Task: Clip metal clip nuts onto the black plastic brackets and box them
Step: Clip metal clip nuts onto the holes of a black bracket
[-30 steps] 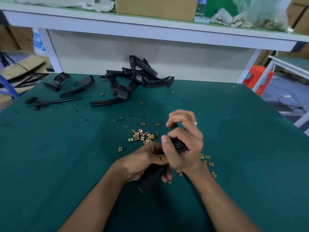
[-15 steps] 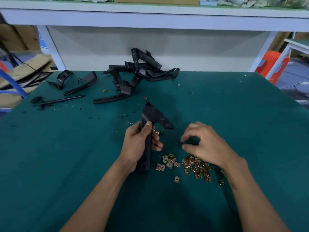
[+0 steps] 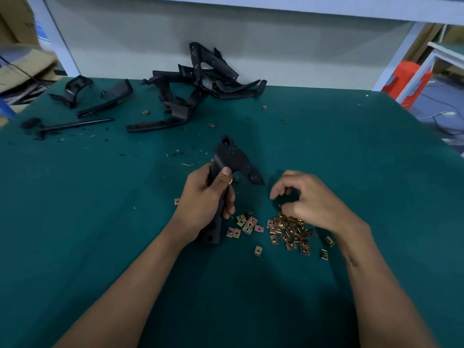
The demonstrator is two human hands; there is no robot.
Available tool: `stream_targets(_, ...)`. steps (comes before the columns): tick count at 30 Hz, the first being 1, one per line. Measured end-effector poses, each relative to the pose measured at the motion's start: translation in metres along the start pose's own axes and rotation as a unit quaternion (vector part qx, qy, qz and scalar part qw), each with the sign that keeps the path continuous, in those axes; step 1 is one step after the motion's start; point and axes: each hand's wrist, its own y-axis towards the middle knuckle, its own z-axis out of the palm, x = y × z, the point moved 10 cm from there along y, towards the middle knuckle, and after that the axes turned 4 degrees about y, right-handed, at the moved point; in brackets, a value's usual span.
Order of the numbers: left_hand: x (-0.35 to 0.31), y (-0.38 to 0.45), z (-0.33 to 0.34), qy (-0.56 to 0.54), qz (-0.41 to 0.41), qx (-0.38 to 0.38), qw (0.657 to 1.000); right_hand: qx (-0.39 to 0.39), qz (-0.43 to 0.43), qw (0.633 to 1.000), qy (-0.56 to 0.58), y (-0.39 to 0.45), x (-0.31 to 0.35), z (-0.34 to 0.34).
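My left hand (image 3: 204, 204) grips a black plastic bracket (image 3: 232, 159) by its long stem, holding it upright on the green table (image 3: 100, 222); its triangular top points right. My right hand (image 3: 308, 199) hovers over a heap of brass-coloured metal clip nuts (image 3: 288, 229), fingers curled with thumb and forefinger pinched close; whether a nut sits between them is hidden. A smaller cluster of clip nuts (image 3: 247, 226) lies just right of the bracket's base.
A pile of black brackets (image 3: 200, 81) sits at the table's far edge, with two curved black parts (image 3: 100, 96) and a thin black rod (image 3: 75, 125) to the left. Stray nuts and black shavings dot the cloth. An orange object (image 3: 406, 81) stands beyond the right corner.
One second ago both hands worked the bracket together. The right hand let go and moved right over the nut heap; the left hand holds the bracket upright. The view has tilted down.
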Motion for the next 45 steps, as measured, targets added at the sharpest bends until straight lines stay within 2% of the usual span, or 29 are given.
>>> stream_targets(9,0.001,0.002,0.003,0.017,0.004,0.018,1.0,0.042,0.059,0.996,-0.053,-0.011,-0.016,-0.013)
stream_targets(21,0.003,0.003,0.002,0.037,0.008,0.011,0.999,-0.08,0.034,0.992,-0.092,0.002,-0.005,-0.011)
stream_targets(29,0.003,0.003,0.003,0.037,-0.001,0.01,0.999,-0.117,0.022,0.98,-0.162,0.006,0.011,0.006)
stream_targets(36,0.0,0.001,0.002,0.046,-0.001,0.0,0.999,-0.149,-0.051,0.929,-0.335,0.007,0.042,0.024)
stream_targets(41,0.0,0.0,0.002,0.053,-0.002,-0.002,0.999,-0.147,-0.028,0.944,-0.293,0.009,0.035,0.015)
stream_targets(45,-0.001,0.001,0.002,0.053,0.007,-0.001,0.999,-0.112,-0.036,0.962,-0.246,0.007,0.03,0.013)
